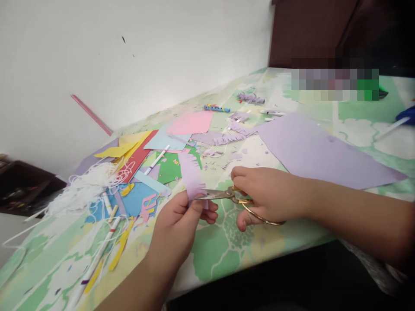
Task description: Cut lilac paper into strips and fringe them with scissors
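Note:
My left hand (181, 220) pinches a lilac paper strip (190, 172) between thumb and fingers. Short cuts run along the strip's right edge, giving it a fringe. In my right hand (262, 194) is a pair of scissors (231, 194) with gold-coloured handles, fingers and thumb in the loops. The blades point left and lie across the strip just above my left thumb. A large lilac paper sheet (311, 151) lies beyond my right hand, and a fringed lilac strip (230, 138) rests left of it among small paper scraps.
On the flowered tablecloth (214, 259), at left, lie tangled white yarn (87, 185), coloured papers and a white marker (157, 160). Further back are a blue decorated roll (217, 108), a lilac fringed roll (251, 98) and another marker (272, 112). A white wall (145, 65) borders the table.

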A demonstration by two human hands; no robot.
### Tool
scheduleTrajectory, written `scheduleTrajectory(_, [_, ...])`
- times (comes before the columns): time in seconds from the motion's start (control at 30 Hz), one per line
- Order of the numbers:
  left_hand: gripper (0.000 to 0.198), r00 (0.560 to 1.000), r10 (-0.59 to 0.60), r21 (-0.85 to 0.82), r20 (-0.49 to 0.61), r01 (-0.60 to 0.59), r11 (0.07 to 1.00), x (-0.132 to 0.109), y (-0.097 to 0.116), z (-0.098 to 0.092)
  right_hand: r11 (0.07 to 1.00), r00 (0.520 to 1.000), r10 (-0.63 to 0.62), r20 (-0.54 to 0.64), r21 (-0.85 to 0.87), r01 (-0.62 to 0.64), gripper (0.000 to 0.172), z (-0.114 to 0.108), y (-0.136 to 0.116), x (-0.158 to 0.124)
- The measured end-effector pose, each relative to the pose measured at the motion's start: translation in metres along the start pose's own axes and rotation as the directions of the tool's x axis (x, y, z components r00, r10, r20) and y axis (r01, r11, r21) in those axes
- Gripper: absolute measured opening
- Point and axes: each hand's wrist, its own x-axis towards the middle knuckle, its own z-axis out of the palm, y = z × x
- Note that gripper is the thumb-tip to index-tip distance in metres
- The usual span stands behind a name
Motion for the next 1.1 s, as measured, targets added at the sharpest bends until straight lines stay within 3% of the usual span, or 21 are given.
scheduleTrajectory(0.23, [0.016,0.999,0.031,0.075,0.008,-0.031,0.997,-0.002,-0.001,0.005,1.0,1.0,0.014,0.007,-0.025,-0.014,0.057,0.001,-0.002,0.002])
scheduleTrajectory(0.67, [0.017,0.996,0.064,0.211,0.065,-0.076,0.974,0.0,0.001,-0.004,0.998,0.999,0.017,0.049,-0.064,-0.013,0.056,0.0,-0.002,0.003])
scheduleTrajectory(0.8, [0.016,0.994,0.019,0.15,0.112,-0.036,0.988,0.003,-0.002,-0.007,0.997,0.996,0.045,0.074,-0.062,-0.041,0.049,-0.001,-0.003,0.003])
scheduleTrajectory(1.0, [0.01,0.954,-0.078,-0.103,0.291,0.112,0.988,0.01,-0.011,-0.014,0.996,0.995,0.073,0.07,-0.056,-0.069,0.052,-0.005,-0.004,0.003])
scheduleTrajectory(1.1, [0.013,0.952,-0.081,-0.12,0.295,0.121,0.985,0.01,-0.013,-0.015,0.996,0.994,0.08,0.078,-0.046,-0.077,0.051,-0.004,-0.003,0.003])
